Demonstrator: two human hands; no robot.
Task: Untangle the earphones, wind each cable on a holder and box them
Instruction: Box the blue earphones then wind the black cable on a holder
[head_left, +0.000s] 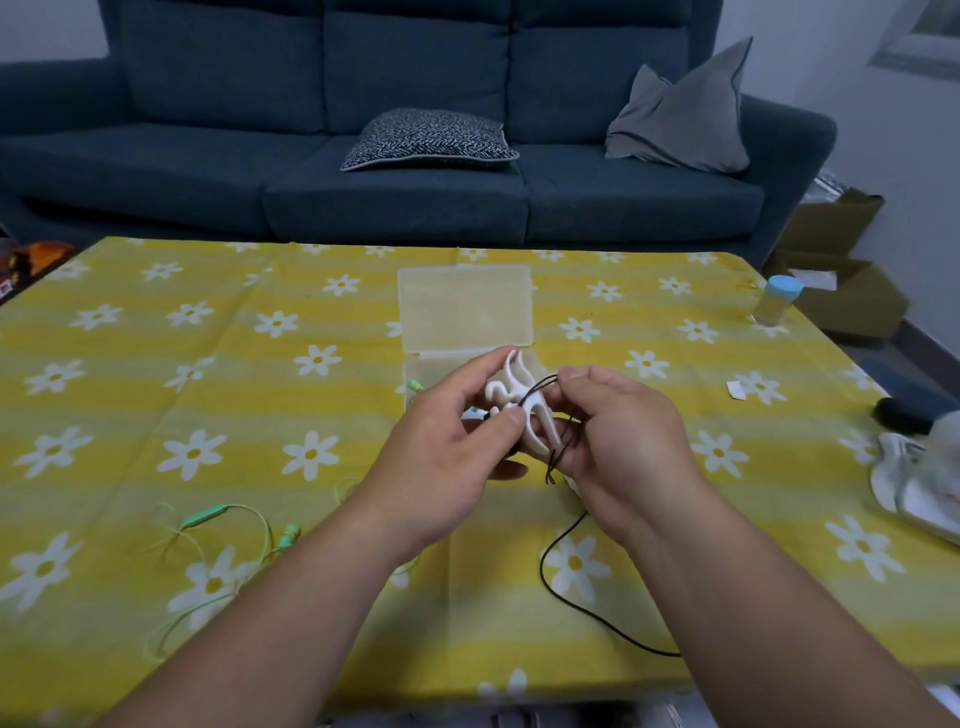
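Here white holder (519, 402), black cable (558, 577) looped.

White cable holder (511, 397): raised above tabletop (156, 364), tilted, pinched in left hand (441, 467). Black earphone cable (558, 587): few turns round holder, gripped by right hand (623, 436), remainder trails onto tabletop. Green earphones (228, 525): loose, sprawled at left. Clear box (465, 306): open, lid flat.

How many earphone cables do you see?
2. The green cable lies on the tablecloth, near left; the black cable trails down from the white holder. Others may be hidden.
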